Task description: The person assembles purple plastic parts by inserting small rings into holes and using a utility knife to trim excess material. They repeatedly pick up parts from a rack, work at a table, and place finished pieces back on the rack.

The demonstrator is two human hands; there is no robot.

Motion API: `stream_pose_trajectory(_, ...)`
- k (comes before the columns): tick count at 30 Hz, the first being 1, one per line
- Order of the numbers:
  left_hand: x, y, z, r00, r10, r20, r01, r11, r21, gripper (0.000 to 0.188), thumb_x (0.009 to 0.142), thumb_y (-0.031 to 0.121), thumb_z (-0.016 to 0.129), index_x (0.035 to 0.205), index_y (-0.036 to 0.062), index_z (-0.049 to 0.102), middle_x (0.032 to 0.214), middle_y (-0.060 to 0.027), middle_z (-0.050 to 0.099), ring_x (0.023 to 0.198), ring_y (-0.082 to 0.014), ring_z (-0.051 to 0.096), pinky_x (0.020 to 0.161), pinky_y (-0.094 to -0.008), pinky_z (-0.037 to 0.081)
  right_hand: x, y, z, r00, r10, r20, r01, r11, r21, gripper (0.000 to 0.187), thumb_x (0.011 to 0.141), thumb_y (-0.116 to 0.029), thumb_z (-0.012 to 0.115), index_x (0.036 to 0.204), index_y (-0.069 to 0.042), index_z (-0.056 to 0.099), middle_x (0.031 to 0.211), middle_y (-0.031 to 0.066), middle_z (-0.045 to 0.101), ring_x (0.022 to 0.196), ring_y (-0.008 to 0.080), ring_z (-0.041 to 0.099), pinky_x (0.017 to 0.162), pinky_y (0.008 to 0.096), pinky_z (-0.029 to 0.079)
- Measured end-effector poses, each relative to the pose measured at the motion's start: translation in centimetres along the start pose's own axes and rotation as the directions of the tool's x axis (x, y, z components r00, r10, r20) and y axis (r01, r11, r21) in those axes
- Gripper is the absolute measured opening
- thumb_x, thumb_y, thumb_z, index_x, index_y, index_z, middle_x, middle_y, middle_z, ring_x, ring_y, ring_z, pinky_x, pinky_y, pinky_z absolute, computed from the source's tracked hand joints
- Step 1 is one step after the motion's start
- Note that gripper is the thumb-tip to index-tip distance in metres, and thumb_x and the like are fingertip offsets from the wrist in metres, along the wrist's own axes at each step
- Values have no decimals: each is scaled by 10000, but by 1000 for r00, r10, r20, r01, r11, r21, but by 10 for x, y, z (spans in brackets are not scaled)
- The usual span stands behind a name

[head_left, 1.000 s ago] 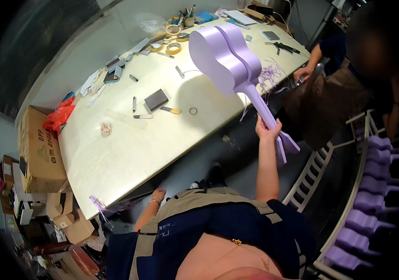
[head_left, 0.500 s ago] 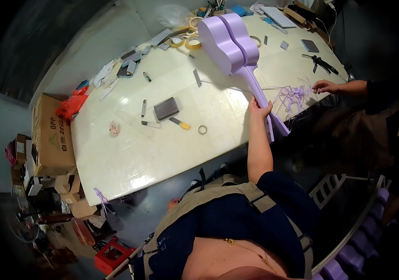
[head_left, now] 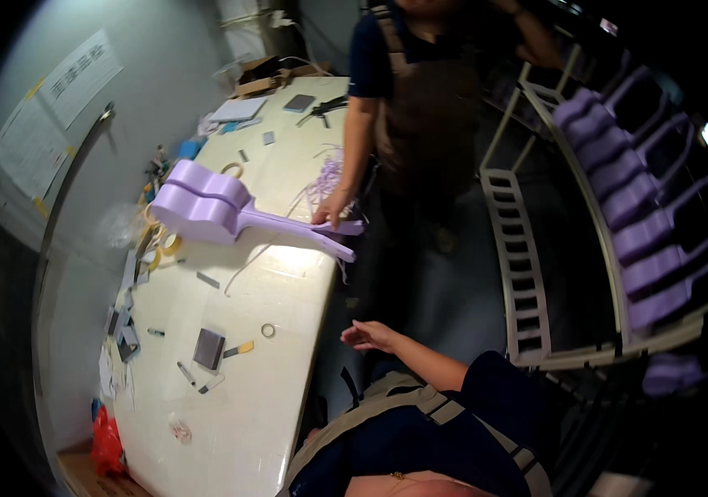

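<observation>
My right hand (head_left: 369, 335) is off the table edge, holding nothing, its fingers stretched out and apart. A glossy lilac guitar-shaped shell (head_left: 205, 207), with a dark groove along its body and a neck that splits into two prongs, lies at the far part of the table (head_left: 238, 398). A co-worker's hand (head_left: 333, 209) rests on the neck near the split. Of my left hand (head_left: 313, 434) only a small bit of skin shows beside my apron; its fingers are hidden.
Lilac strips (head_left: 326, 182) lie in a tangle behind the neck. A grey block (head_left: 209, 349), a yellow-handled blade (head_left: 239, 349) and a tape ring (head_left: 268, 330) lie nearer. A co-worker (head_left: 428, 108) stands at the table's right. On the right, a rack (head_left: 619, 327) holds several lilac shells.
My right hand has let go of the shell's neck and drawn back from the table. The co-worker's hand has come onto the neck. My view has swung to the right.
</observation>
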State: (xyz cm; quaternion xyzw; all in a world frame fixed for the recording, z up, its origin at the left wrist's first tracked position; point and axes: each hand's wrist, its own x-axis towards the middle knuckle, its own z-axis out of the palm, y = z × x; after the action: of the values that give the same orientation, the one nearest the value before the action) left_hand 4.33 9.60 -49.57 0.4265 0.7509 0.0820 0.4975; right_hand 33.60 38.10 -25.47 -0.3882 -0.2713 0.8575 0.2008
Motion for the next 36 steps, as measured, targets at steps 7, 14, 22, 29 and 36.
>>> stream_pose_trajectory(7,20,-5,-43,881,255,399,-392,866,311,291,836,250,498,1079,120,594,988,-94,615,863,-226,581,718,-373,448,-286,187,51,958,-33,-285,120,948,294,990,601,-646,644,1328,-52,330,1370,184,270,1227,356,311,1026,480,297)
stream_pose_trajectory(14,10,73,-61,695,69,716,-570,660,489,293,838,247,505,1090,119,581,967,-73,623,838,-201,582,688,-370,446,-307,515,-38,-87,369,-925,-156,912,379,191,752,-208,536,858,-51,562,865,125,553,738,271,558,618,434,427)
stream_pose_trajectory(22,-54,94,9,635,26,772,-587,666,461,298,839,243,514,1104,117,567,943,-49,632,810,-173,584,654,-367,444,-402,692,46,-456,582,-674,552,779,299,321,724,-243,649,953,-42,548,730,70,605,673,217,603,556,318,452)
stream_pose_trajectory(29,-73,4,25,485,145,862,-633,738,232,238,827,184,516,1038,114,601,932,-52,636,810,-184,592,687,-392,471,-571,705,30,-995,-65,-74,-80,971,227,533,684,-210,705,1126,-1,493,1036,169,586,950,288,568,835,321,441)
stream_pose_trajectory(36,-229,-12,42,737,27,675,-613,446,652,311,802,273,550,1011,50,607,992,-121,614,948,-297,569,813,-391,445,-631,773,-32,-810,127,-573,-55,956,290,461,691,-199,689,1085,-25,524,988,150,605,914,249,584,802,323,452)
